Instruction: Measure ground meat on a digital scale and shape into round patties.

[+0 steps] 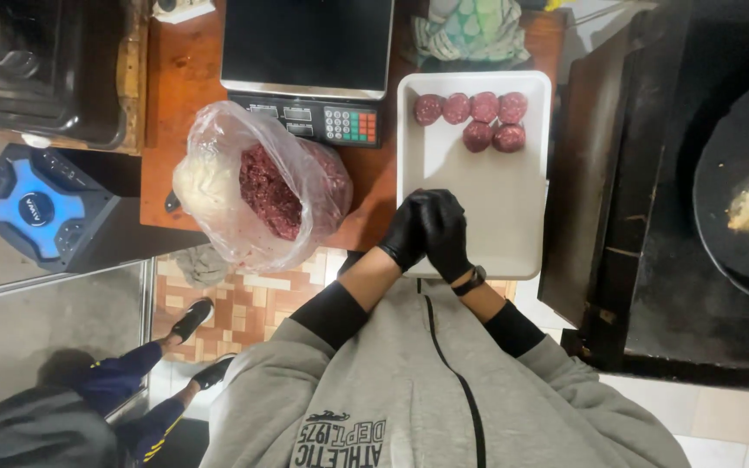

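Pressing both gloved hands together over the near end of the white tray [513, 234], we have the left hand [405, 232] and right hand [446, 232] cupped palm to palm, fingers curled closed against each other. Whatever sits between the palms is hidden, so we cannot tell what we hold. Both gloves black. One watch [470, 281] on the right wrist.

Six meat balls [472, 120] on the far end of the tray: four in a row, two just beneath, all touching or just beside one another, well apart from our hands.

One clear plastic bag [257, 186] of minced red meat [270, 195] stands left of the tray on the wooden desk [185, 78], open at the top, with a pale lump inside on its left. One scale [307, 65] with a keypad behind the bag. One blue speaker [41, 208] far left. One crumpled cloth [470, 30] beyond the tray.
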